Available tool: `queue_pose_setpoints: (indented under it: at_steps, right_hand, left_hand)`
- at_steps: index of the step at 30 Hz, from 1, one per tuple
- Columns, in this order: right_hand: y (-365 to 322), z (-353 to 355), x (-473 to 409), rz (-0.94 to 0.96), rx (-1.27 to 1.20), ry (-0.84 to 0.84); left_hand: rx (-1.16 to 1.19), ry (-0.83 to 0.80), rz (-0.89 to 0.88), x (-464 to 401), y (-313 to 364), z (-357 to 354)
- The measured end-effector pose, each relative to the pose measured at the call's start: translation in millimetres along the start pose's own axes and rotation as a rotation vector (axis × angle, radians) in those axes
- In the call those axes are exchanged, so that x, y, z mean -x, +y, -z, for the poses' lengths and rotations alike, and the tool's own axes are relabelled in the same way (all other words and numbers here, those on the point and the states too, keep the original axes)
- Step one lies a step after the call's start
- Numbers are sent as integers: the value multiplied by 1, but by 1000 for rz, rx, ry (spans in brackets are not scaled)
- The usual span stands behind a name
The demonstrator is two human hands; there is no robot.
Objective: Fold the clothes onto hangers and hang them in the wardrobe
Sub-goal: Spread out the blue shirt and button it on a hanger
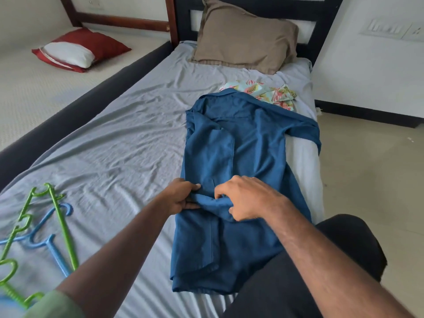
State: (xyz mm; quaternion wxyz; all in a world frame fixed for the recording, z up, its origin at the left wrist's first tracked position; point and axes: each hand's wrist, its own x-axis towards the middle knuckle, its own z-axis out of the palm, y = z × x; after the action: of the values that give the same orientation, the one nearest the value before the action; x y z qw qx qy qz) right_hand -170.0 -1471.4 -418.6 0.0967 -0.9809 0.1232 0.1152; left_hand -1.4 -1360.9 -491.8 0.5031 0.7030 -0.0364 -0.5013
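Observation:
A blue shirt [241,157] lies lengthwise on the grey bed sheet [114,145], collar toward the pillow. Its left side is folded inward, and one sleeve hangs over the bed's right edge. My left hand [183,197] pinches a bunched fold of the shirt at its middle. Beside it, my right hand [245,198] grips the same bunched cloth with curled fingers. A floral patterned garment [266,92] lies crumpled beyond the collar. Green hangers [62,226] and a blue hanger [49,245] lie on the sheet at the lower left.
A brown pillow [245,40] leans on the dark headboard [321,17]. A second mattress [27,88] with a red and white pillow [78,50] lies to the left. Tiled floor [367,168] and a white wall are on the right. My dark-clad knee [344,260] is at the bed's edge.

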Motion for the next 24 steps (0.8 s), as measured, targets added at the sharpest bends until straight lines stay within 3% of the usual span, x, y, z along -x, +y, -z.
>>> queue_pose_setpoints:
  at_steps: [5,7,10,11,13,18,24]
  right_hand:
    - [-40,-15,15,98,-206,-126]
    - [-39,-14,15,63,-333,-125]
    - [-9,-7,9,-28,-365,8]
    - [5,-5,9,-69,-362,42]
    - [35,-2,8,-143,-366,99]
    - [109,-3,20,-368,-383,241]
    - [176,-4,54,-581,-410,331]
  left_hand:
    - [-78,-13,-78,12,-3,3]
    - [-256,134,-192,19,-4,4]
    - [-602,512,-427,26,0,4]
    - [-655,564,-502,29,2,0]
    - [-645,525,-605,30,8,-18]
    - [-706,223,-695,15,16,-105]
    - [-934,161,-574,-19,37,-209]
